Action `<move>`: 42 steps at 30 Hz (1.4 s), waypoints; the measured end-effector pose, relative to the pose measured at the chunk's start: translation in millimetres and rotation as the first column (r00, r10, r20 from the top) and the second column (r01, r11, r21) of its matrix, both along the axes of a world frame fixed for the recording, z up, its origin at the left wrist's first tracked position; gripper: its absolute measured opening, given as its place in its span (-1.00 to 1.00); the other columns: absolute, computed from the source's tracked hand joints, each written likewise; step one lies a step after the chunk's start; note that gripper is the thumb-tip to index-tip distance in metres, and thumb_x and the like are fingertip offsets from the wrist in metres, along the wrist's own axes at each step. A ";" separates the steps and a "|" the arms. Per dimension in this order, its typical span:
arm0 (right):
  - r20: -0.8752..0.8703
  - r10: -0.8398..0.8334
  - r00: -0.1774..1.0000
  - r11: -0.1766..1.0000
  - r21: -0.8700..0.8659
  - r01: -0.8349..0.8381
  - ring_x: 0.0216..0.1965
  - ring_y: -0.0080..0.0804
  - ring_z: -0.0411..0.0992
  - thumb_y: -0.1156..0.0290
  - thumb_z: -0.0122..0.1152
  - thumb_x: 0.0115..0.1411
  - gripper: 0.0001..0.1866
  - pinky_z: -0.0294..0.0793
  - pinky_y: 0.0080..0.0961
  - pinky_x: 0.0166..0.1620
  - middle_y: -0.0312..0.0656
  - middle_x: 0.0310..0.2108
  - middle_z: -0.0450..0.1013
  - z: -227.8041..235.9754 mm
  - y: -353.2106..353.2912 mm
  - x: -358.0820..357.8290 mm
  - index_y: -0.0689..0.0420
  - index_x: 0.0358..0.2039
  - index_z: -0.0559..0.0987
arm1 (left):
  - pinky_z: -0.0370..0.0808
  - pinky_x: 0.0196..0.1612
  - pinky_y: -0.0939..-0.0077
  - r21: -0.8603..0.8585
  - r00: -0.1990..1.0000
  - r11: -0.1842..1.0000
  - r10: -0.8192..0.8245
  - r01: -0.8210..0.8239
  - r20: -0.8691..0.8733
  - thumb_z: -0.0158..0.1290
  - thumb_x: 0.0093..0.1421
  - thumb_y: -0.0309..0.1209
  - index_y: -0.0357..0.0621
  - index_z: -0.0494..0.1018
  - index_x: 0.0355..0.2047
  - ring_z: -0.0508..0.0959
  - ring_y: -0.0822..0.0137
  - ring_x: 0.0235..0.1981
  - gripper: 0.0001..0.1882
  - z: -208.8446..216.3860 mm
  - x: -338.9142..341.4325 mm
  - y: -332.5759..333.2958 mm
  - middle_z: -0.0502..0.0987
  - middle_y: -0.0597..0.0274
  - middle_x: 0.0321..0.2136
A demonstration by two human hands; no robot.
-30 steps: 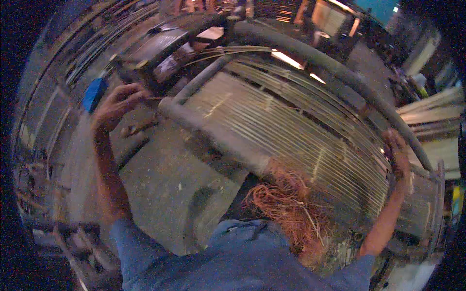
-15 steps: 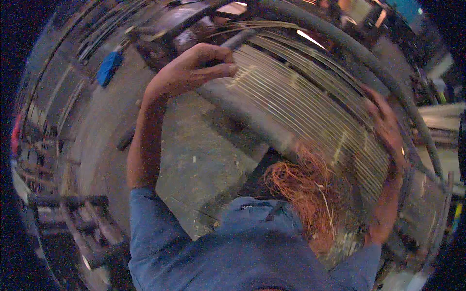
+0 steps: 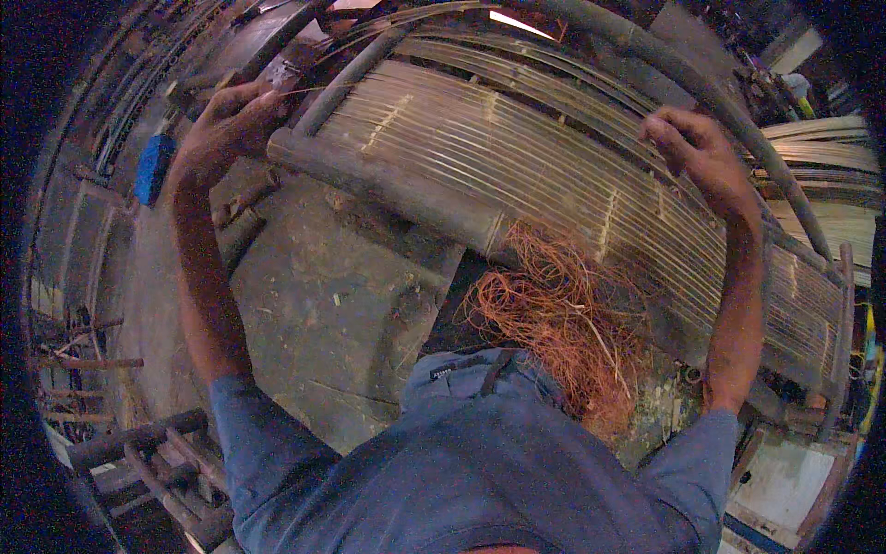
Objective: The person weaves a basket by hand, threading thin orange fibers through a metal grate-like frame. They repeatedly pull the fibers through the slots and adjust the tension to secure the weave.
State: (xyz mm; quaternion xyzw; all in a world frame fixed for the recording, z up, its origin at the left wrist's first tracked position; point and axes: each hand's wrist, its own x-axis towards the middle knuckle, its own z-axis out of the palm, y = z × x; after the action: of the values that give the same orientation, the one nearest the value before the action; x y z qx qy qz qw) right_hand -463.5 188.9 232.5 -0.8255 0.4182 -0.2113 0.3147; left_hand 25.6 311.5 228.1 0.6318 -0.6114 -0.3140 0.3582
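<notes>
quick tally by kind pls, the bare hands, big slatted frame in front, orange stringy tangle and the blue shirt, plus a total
Left hand and right hand: 2
Big slatted frame: 1
Orange stringy tangle: 1
Blue shirt: 1
Total: 5

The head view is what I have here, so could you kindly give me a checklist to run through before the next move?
1. Left hand in view, near the left end of the front rail: ok.
2. Right hand in view, fingers curled: ok.
3. Right hand lifted off the slats: cannot tell; it overlaps them in this view.
4. Slats lying side by side: ok.
5. Front rail unobstructed by the orange strands: not ok; they hide part of it.
6. Right hand holding a strand: cannot tell.
</notes>
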 end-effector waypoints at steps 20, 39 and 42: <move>0.220 -0.506 0.834 0.839 0.350 0.417 -0.40 -0.63 0.24 0.06 0.10 0.23 -0.62 0.26 -0.62 -0.24 -0.43 -0.39 0.34 -71.9 -44.7 -169.8 0.06 -0.10 0.51 | 0.20 -0.55 0.66 -0.117 0.789 0.781 0.612 -0.613 -0.046 0.10 0.17 -0.03 -0.17 0.52 -0.21 0.27 0.58 -0.58 -0.57 -90.6 68.5 67.2 0.38 0.50 -0.55; -0.162 -0.520 0.838 0.822 0.171 0.543 -0.22 -0.53 0.36 0.00 0.02 0.27 -0.51 0.35 -0.59 -0.15 -0.32 -0.29 0.40 -70.2 -55.9 -370.9 0.17 -0.02 0.46 | 0.51 -0.18 0.40 0.002 0.403 0.705 0.408 -0.709 -0.820 0.09 0.18 -0.28 -0.18 0.48 -0.40 0.53 0.30 -0.37 -0.80 -163.4 183.9 48.5 0.54 0.16 -0.42; 0.144 -0.354 0.924 0.875 0.400 0.273 -0.36 -0.61 0.33 -0.02 0.02 0.27 -0.56 0.33 -0.58 -0.33 -0.40 -0.40 0.33 -93.1 -53.3 -366.7 0.12 -0.14 0.49 | 0.52 -0.14 0.37 0.092 0.100 0.593 0.284 -0.800 -0.954 0.09 0.16 -0.36 -0.19 0.47 -0.45 0.54 0.29 -0.35 -0.85 -199.9 327.7 96.6 0.53 0.14 -0.43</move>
State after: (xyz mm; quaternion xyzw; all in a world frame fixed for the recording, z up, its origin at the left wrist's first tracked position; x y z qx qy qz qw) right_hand -830.2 135.6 139.4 -0.6439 0.5433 -0.2635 0.4698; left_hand 353.3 408.1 28.2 0.4233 -0.0640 -0.2865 0.8571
